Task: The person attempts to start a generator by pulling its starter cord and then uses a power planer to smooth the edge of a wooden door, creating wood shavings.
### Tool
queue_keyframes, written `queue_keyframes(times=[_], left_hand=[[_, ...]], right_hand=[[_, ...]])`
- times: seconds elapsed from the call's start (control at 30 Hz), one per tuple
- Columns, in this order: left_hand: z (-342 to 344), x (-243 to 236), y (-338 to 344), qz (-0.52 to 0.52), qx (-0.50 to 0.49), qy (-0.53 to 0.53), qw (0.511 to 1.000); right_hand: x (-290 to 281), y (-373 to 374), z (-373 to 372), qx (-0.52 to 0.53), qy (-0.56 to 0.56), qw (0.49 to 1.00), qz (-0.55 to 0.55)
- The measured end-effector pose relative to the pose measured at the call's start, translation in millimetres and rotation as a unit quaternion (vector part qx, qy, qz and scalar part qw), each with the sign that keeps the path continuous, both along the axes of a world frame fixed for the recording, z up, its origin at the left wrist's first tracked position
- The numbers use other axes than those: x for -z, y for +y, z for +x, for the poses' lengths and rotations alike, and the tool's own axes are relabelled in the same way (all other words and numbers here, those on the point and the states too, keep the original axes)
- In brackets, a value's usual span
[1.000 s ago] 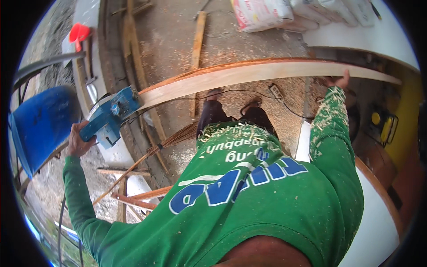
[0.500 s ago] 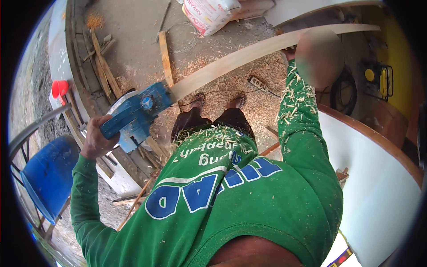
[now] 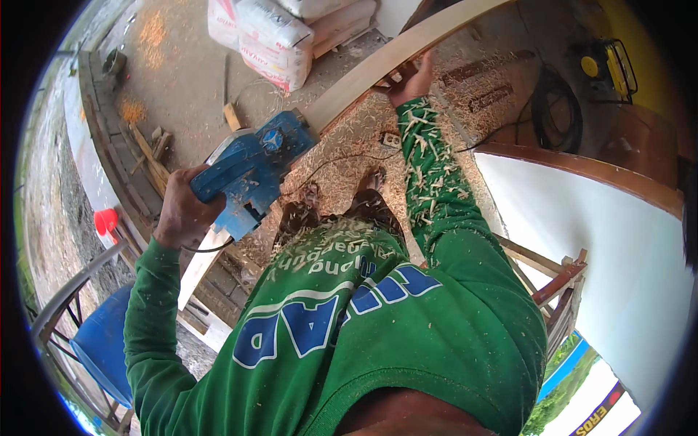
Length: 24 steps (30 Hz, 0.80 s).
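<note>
My left hand (image 3: 185, 207) grips the rear handle of a blue electric planer (image 3: 251, 171), with the fingers wrapped round it. The front of the planer meets the near end of a long pale wooden board (image 3: 385, 69), which slants up and right out of view. Under the board's edge, farther along, my right hand (image 3: 411, 80) supports it with curled fingers. Its fingertips are partly hidden by the wood. Wood shavings cling to my right sleeve and the front of my green shirt. How the planer's underside touches the board is hidden.
Shavings cover the floor around my feet. A power strip (image 3: 390, 139) and its cord lie there. White sacks (image 3: 273, 43) stand ahead, wood scraps (image 3: 153, 156) at left. A blue chair (image 3: 105, 345) is lower left; a black-and-yellow machine (image 3: 607, 69) and coiled cable (image 3: 556, 112) are at right.
The view has shifted, bringing more of the sacks in. My right hand now appears closer to the planer, and the board slants more steeply. Both hands keep their holds.
</note>
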State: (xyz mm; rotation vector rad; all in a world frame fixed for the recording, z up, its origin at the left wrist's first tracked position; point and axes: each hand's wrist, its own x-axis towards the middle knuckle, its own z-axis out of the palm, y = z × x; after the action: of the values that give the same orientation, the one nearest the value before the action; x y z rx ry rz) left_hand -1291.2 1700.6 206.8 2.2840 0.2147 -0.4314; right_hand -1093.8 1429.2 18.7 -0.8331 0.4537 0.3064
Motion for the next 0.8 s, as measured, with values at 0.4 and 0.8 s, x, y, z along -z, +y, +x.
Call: queue_keyframes(times=[0.4, 0.8], left_hand=[[136, 16, -84, 0.039, 0.127, -0.137, 0.982], [162, -39, -108, 0.012, 0.301, -0.418, 0.857]], right_hand=[[12, 6, -11, -0.055, 0.072, 0.985, 0.144], [4, -9, -15, -0.047, 0.022, 0.997, 0.06]])
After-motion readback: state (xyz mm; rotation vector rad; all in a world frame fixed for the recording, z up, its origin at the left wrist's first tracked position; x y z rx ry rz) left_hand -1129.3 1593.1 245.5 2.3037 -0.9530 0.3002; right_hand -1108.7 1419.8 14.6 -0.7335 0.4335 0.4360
